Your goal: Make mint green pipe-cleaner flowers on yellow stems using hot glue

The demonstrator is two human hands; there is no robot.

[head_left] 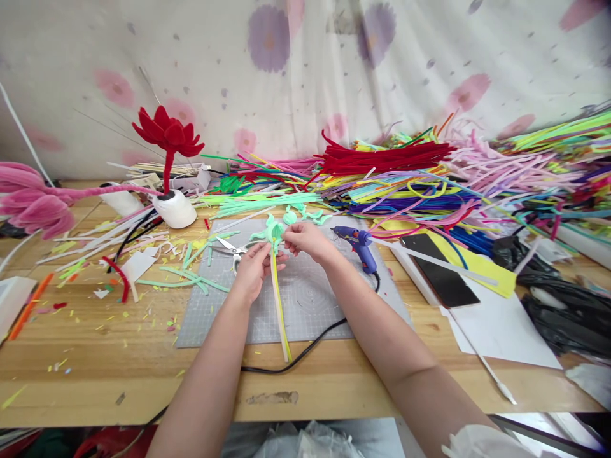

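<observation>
Over the far half of the grey cutting mat point(312, 312), there's the mint-green flower point(275, 231): left hand point(252, 270) pinching its base, right hand point(306, 239) pinching at its edge, yellow-and-whitish strips point(279, 308) reaching past the mat's near edge.

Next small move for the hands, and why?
Probably a light adjustment of the mint-green piece with the right hand: its fingertips are at the piece's edge, while the left hand seems to steady the pale and yellow strips just below. The glue gun lies aside, in neither hand.
</observation>
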